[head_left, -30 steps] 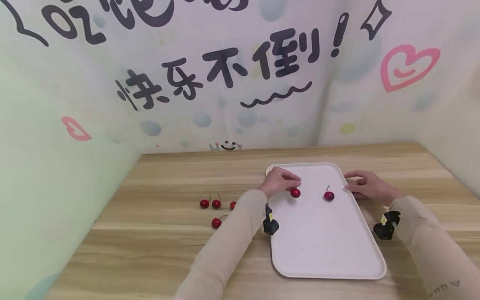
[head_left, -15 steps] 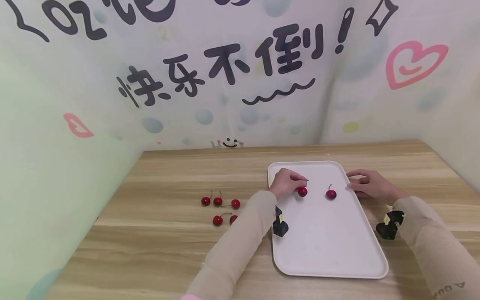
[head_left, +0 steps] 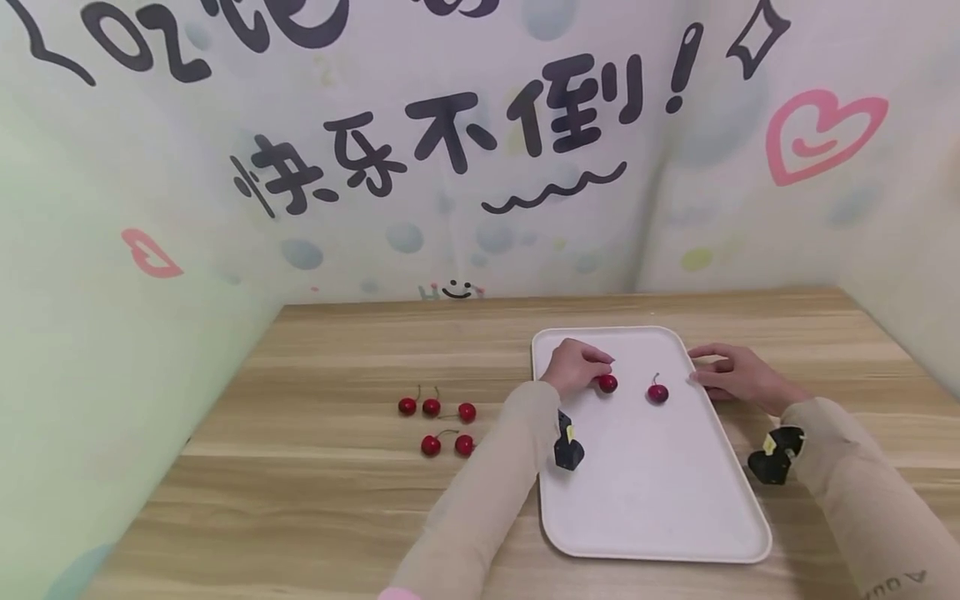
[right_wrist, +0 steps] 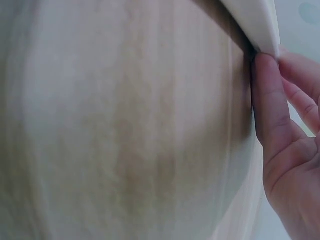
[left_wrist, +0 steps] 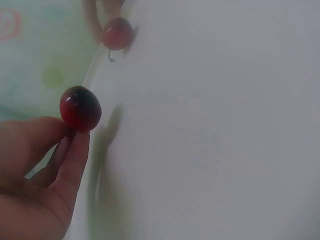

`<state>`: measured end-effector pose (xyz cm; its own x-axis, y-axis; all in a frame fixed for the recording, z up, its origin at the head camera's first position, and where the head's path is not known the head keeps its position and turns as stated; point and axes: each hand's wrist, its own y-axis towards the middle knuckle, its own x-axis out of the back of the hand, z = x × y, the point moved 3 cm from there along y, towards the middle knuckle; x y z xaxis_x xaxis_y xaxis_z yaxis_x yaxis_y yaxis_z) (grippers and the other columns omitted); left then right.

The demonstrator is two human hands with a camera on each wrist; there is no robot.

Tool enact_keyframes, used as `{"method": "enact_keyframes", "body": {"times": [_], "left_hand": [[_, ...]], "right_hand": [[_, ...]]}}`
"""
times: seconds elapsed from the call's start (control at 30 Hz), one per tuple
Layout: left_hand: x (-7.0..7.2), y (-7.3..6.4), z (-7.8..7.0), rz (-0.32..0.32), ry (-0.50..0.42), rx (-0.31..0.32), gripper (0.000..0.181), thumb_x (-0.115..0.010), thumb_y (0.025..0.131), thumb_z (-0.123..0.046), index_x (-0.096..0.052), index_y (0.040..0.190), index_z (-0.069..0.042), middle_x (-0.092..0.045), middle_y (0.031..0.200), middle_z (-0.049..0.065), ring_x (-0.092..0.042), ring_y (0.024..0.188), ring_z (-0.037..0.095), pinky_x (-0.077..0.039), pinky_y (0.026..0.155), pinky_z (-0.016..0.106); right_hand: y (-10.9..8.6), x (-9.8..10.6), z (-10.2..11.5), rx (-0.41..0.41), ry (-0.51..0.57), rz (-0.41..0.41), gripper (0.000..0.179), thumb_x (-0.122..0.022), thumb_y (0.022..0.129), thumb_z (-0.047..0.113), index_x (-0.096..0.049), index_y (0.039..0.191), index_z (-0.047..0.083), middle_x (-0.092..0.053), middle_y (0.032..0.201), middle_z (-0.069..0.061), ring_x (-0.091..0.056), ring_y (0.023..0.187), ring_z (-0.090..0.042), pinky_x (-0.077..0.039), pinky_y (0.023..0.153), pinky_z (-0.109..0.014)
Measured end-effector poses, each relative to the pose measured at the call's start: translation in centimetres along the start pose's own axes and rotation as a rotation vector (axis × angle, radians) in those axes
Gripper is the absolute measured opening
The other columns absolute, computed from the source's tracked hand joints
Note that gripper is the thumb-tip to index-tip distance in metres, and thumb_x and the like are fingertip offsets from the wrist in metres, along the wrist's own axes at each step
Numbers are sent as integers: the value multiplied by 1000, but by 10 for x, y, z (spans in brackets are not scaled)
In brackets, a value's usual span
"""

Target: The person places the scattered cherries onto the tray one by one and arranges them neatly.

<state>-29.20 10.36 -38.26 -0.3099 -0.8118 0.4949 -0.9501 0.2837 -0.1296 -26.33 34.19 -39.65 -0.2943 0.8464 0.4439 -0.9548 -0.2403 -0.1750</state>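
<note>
My left hand (head_left: 573,367) is over the far left part of a white tray (head_left: 652,492). Its thumb and fingers pinch a dark red cherry (left_wrist: 80,107) from the stem side, the fruit sticking out past the fingertips. Another cherry (head_left: 657,393) lies on the tray to the right, stem up. My right hand (head_left: 742,379) is at the tray's right edge near the far corner. In the right wrist view, the right thumb (right_wrist: 272,95) sits against the rim's underside with fingers on its other side, holding the rim.
Left of the tray, several cherries lie in two loose rows on the wooden table (head_left: 300,500), one cherry (head_left: 464,445) close beside my left sleeve. A printed cloth wall (head_left: 450,242) stands behind the table.
My left hand has moved a little to the right over the tray with its cherry, then stayed nearly still. The right hand keeps its place at the tray's edge.
</note>
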Motion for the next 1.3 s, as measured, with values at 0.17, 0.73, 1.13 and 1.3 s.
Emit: {"method": "enact_keyframes", "body": {"times": [0.17, 0.73, 1.13, 1.3], "left_hand": [[-3, 2, -1, 6, -39, 22, 13, -66, 79, -11, -71, 91, -8, -65, 78, 0, -54, 65, 6, -44, 60, 15], [-21, 1, -3, 9, -125, -22, 9, -67, 78, -8, -71, 86, -6, -64, 70, -2, -56, 57, 5, -45, 56, 15], [-28, 2, -6, -26, -33, -80, 9, -68, 77, -10, -71, 86, -8, -65, 70, -3, -54, 64, 2, -41, 66, 14], [-28, 4, -5, -30, 19, -86, 10, -69, 77, -12, -71, 86, -10, -65, 73, -4, -55, 72, 3, -40, 72, 15]], "right_hand": [[-1, 1, 1, 9, 11, -11, 54, -60, 84, 11, -34, 125, -13, -59, 96, -19, -61, 78, -14, -50, 71, -32], [-1, 1, 2, -22, 13, 6, 56, -61, 83, 14, -34, 126, -10, -57, 98, -20, -61, 82, -19, -50, 72, -33], [-2, 0, 3, -44, -15, -5, 57, -61, 84, 15, -34, 127, -10, -55, 104, -26, -61, 85, -23, -49, 73, -34], [-2, 0, 4, -34, -14, -8, 56, -60, 84, 14, -34, 127, -10, -55, 104, -25, -61, 83, -22, -49, 72, -34]]}}
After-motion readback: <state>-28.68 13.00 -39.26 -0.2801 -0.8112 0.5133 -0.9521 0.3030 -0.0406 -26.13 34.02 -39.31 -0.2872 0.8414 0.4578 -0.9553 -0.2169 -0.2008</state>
